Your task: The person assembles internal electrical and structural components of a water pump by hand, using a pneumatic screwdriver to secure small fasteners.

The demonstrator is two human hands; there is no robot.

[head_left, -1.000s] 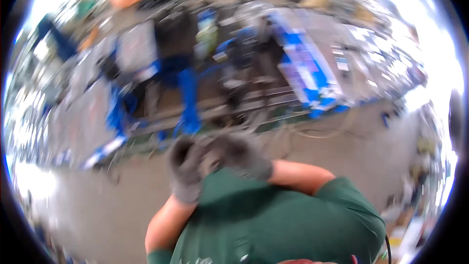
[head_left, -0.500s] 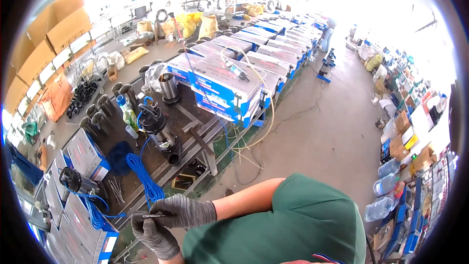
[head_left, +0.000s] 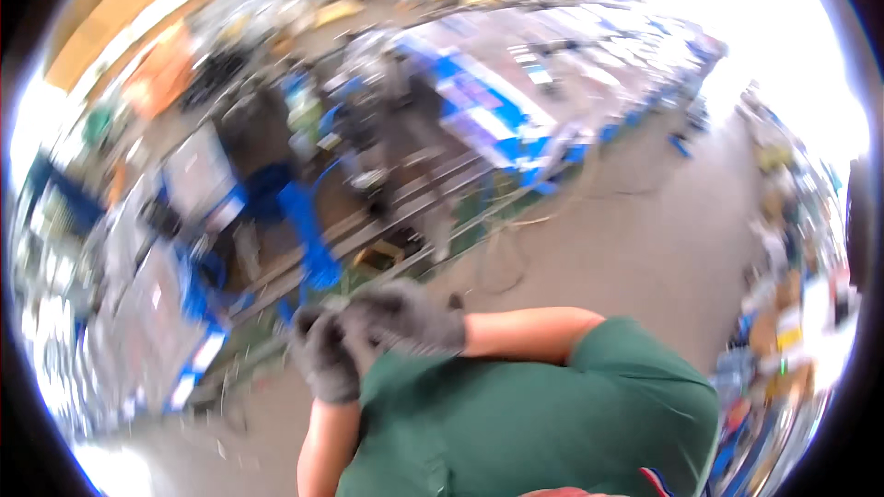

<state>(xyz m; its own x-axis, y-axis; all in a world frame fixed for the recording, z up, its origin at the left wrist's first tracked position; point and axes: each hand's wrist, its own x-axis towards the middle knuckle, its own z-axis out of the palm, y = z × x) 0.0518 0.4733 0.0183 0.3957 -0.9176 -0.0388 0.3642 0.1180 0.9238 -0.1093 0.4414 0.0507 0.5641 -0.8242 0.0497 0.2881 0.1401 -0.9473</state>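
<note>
Both my hands wear grey gloves and meet in front of my body, blurred by motion. My left hand (head_left: 326,356) is closed, its fingers curled up toward the other hand. Against it, my right hand (head_left: 405,317) is closed too, reaching in from the right. What they pinch between them is too smeared to make out. Just beyond them a bundle of blue cable (head_left: 308,237) hangs over the edge of the metal-framed workbench (head_left: 419,193). Farther back stands a dark pump (head_left: 366,143).
Rows of blue-and-white boxes (head_left: 502,110) line the bench to the far right. More boxes (head_left: 152,322) stand at the left. A pale hose (head_left: 525,221) trails beside the bench over the grey floor (head_left: 635,248). Assorted goods (head_left: 783,313) fill the right side.
My view has swung, so the bench and boxes sit higher and farther right. My hands stay together, nearer my body. The thin metal piece seen between my fingers earlier is lost in blur.
</note>
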